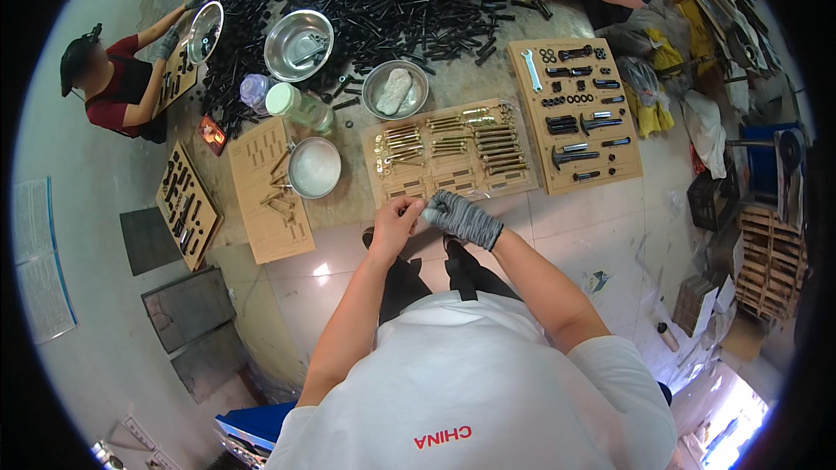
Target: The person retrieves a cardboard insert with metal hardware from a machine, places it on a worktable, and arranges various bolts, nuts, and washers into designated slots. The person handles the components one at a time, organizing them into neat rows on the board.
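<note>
My bare left hand (397, 224) and my right hand (466, 219), in a grey knit glove, meet at the table's front edge. Both have their fingers pinched together; whatever is between them is too small to make out. Just beyond them lies a cardboard panel (377, 190) with rows of gold-coloured bolts (498, 150), some of it under shiny clear film. Behind that panel stands a steel bowl (369, 87) with a crumpled white glove or cloth (395, 91) in it. To the right a second panel (544, 104) carries black bolts, nuts and a wrench (532, 70).
A large heap of black bolts (348, 0) covers the far table. Left of me are a steel pan (314, 168), a green-lidded jar (300, 107), a steel bowl (299, 45) and another cardboard panel (272, 196). Two co-workers, one at left (117, 87), handle similar panels. Wooden pallets (766, 252) stand right.
</note>
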Motion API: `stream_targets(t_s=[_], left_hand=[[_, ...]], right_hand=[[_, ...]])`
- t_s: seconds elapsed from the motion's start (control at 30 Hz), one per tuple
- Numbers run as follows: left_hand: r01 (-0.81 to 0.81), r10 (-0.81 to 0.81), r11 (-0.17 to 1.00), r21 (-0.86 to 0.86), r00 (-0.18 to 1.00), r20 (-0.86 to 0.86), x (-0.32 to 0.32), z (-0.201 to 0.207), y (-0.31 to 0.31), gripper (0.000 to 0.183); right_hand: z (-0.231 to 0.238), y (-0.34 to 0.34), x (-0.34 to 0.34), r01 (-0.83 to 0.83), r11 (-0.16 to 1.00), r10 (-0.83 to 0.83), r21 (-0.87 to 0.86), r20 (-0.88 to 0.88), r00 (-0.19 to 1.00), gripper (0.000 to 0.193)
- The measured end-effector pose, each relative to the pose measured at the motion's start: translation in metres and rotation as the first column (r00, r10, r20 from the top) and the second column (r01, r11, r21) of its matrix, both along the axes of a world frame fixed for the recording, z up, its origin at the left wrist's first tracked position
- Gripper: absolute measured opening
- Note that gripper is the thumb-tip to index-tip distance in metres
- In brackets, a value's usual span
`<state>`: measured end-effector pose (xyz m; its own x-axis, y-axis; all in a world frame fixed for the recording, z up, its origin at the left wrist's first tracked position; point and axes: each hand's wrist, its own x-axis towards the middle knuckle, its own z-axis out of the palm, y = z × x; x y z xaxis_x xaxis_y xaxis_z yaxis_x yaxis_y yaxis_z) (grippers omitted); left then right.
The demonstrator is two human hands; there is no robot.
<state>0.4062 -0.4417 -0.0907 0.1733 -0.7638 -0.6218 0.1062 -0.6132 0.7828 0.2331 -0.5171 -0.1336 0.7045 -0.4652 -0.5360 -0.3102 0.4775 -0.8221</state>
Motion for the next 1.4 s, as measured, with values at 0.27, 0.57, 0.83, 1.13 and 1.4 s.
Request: stream_targets(t_s=[0.27,0.57,0.83,1.13,1.4], left_hand=[[0.137,-0.202,0.975,0.173,0.869,0.452,-0.004,-0.057,0.014,0.047],[-0.112,0.166,0.966,0.232,0.959,-0.228,0.006,-0.002,0.021,0.026],[-0.139,0.192,0.976,0.166,0.910,-0.369,-0.011,-0.005,0.021,0.019],[-0.140,0.149,0.989,0.056,0.952,-0.268,-0.007,0.000,0.011,0.033],[0.044,-0.050,0.999,-0.030,0.967,-0.251,-0.007,0.019,0.002,0.033]], right_hand=[[-0.004,0.036,-0.006,-0.399,0.351,0.009,-0.847,-0.423,0.906,0.034],[-0.082,-0.053,-0.086,0.120,0.874,-0.473,-0.471,-0.766,0.436,0.057],[-0.106,-0.059,-0.084,0.343,0.741,-0.667,-0.578,-0.692,0.275,0.068],[-0.074,-0.021,-0.084,-0.243,0.578,-0.169,-0.779,-0.405,0.898,0.044],[0.025,0.031,-0.027,0.244,0.943,-0.239,0.225,-0.048,0.970,0.027]])
